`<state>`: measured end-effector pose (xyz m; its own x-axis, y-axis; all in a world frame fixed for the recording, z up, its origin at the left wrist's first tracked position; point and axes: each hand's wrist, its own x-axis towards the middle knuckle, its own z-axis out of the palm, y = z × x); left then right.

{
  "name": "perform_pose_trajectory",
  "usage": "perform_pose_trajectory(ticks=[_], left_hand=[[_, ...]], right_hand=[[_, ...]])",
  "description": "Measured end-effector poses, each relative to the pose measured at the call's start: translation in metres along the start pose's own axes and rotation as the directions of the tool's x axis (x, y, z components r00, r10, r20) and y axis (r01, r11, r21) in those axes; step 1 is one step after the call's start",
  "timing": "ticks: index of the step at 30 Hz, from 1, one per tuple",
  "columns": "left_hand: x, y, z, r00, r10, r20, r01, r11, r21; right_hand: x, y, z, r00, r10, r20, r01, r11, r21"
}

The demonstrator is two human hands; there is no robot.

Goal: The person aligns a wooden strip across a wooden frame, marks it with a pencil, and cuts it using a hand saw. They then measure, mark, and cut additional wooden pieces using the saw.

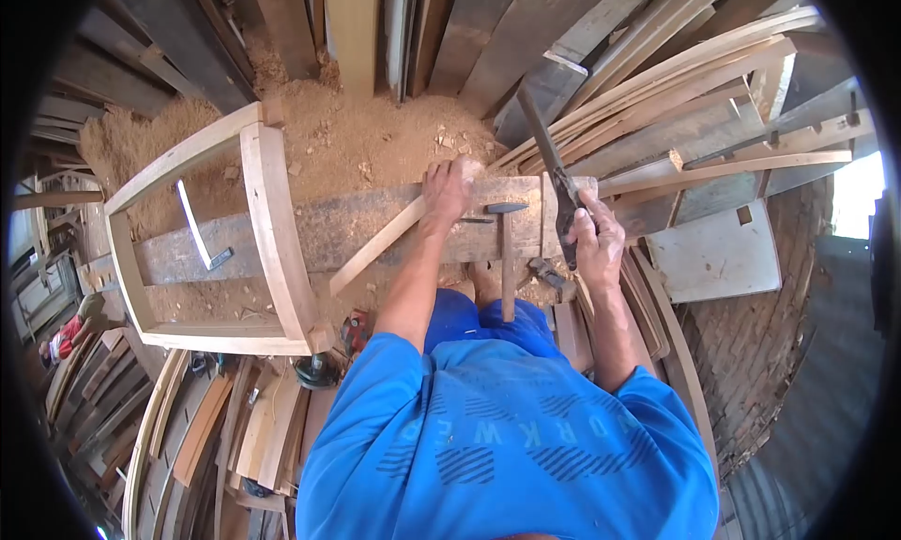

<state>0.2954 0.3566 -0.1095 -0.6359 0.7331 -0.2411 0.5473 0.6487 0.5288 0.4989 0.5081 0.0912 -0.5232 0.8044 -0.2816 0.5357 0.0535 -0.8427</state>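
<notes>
My left hand (449,195) is closed over a pale wooden strip (375,246), which lies slanted across the workbench plank (357,223). In my right hand (598,235) is a handsaw (541,132), its long narrow blade pointing up and away and its dark handle in my fingers; the teeth are too small to see. Between my hands a hammer (507,258) lies on the plank, its handle reaching over the near edge. Beside its head is a thin dark tool (475,221) of unclear kind.
A curved wooden frame (272,230) stands on the plank's left part, with a try square (218,258) within its outline. Sawdust (366,132) covers the ground beyond. Stacked boards (676,118) lean at right. A red-and-black tool (355,332) sits near my left elbow.
</notes>
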Motion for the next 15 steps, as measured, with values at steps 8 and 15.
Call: perform_pose_trajectory(ticks=[8,15], left_hand=[[0.000,0.028,-0.206,0.903,-0.368,-0.223,0.200,0.817,-0.541],[-0.070,-0.089,-0.322,0.367,-0.898,-0.243,-0.449,0.058,-0.892]], right_hand=[[-0.019,-0.023,0.038,0.951,-0.072,0.301,0.107,0.989,-0.102],[-0.021,-0.039,0.068,0.784,-0.180,0.594,0.215,0.977,0.012]])
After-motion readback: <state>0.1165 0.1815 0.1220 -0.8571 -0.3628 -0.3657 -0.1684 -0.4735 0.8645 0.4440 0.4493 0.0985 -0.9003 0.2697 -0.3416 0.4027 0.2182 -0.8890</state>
